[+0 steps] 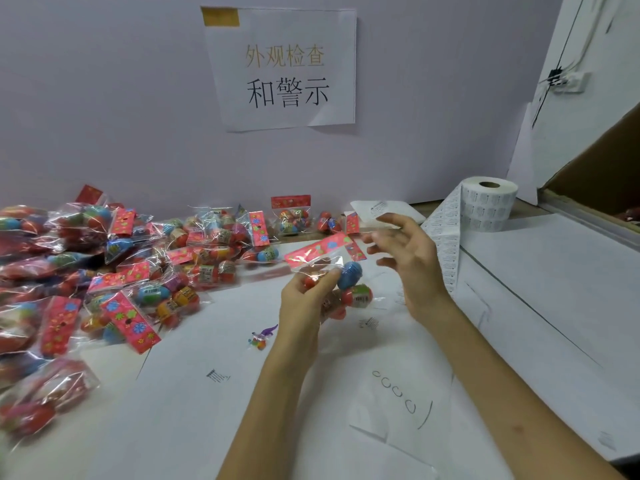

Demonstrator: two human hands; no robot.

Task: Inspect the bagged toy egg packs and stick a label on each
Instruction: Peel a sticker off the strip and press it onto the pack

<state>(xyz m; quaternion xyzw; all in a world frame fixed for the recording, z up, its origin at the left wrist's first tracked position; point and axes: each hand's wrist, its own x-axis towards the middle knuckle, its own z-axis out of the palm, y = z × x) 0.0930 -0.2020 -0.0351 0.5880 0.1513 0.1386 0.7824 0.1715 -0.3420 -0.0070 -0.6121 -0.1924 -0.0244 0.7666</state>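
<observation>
My left hand (304,296) grips a clear bag of toy eggs (349,282) with a red flowered header card, held above the white table. My right hand (405,258) hovers just right of the bag with fingers spread and loosely bent; it looks empty, though blur hides the fingertips. A roll of white labels (488,206) stands at the back right, its strip (445,251) hanging down behind my right hand. A large heap of bagged egg packs (121,268) covers the left of the table.
A paper sign (284,67) is taped to the wall ahead. A small purple toy figure (265,336) lies on the table (242,410) under my left arm. Loose labels (217,375) are stuck to the tabletop. A cardboard box (595,174) stands at the right.
</observation>
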